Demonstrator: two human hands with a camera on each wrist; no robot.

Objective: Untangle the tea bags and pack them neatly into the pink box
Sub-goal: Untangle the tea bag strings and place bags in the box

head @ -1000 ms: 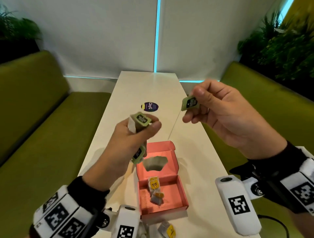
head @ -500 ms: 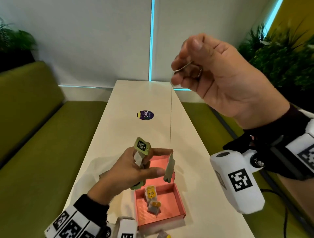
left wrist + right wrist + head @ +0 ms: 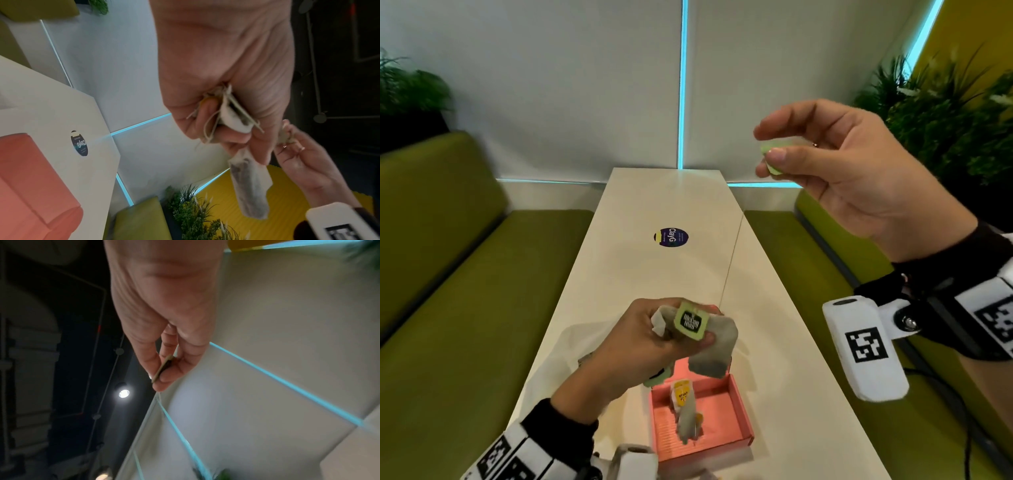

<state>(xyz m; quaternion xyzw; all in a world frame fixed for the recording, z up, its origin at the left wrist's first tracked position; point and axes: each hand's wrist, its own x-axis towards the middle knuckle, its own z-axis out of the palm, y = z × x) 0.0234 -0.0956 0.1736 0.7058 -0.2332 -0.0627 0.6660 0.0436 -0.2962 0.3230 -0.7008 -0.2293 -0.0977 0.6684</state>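
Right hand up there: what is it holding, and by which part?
The right hand pinches a green paper tag by its flat faces; its string runs down to the left hand's bunch.

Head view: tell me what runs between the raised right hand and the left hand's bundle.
A thin taut string, from the green tag down to the tea bags.

Head view: looks forward and down from above the near end of the long white surface (image 3: 640, 274), along it to the far wall, with both hands in front of it.
Left wrist view: sits close behind the left hand (image 3: 222, 65), looking along the palm to the curled fingers; the picture is turned on its side.
Right wrist view: close behind the right hand (image 3: 164, 308), facing up toward wall and dark ceiling.
Shared: head and left wrist views both take in the pink box (image 3: 698, 425) (image 3: 30, 186), the round sticker (image 3: 671, 237) (image 3: 79, 142) and the right hand (image 3: 852, 171) (image 3: 302, 160).
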